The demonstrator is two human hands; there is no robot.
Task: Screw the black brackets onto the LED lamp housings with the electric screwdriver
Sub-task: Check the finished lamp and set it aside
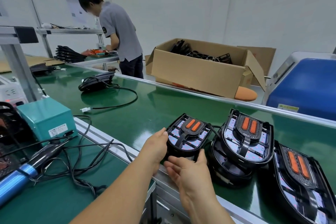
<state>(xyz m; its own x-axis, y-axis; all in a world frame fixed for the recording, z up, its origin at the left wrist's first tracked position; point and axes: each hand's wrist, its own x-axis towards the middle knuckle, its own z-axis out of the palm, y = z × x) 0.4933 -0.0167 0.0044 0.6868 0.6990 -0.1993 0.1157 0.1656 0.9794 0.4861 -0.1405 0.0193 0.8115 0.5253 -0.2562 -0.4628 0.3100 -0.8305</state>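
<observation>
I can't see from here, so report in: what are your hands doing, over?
Left hand grips lamp, left edge. Right hand holds its near edge. Screwdriver lies untouched at left. More lamps close on right.

A black lamp housing (188,135) shows twin orange strips over white panels dotted red, against a glossy green conveyor belt (145,111). Also seen: a teal control box (47,120), metallic-blue electric screwdriver (18,176), brown cardboard box (196,76), blue machine cover (305,85), and a worker's plain grey shirt (118,29).
</observation>
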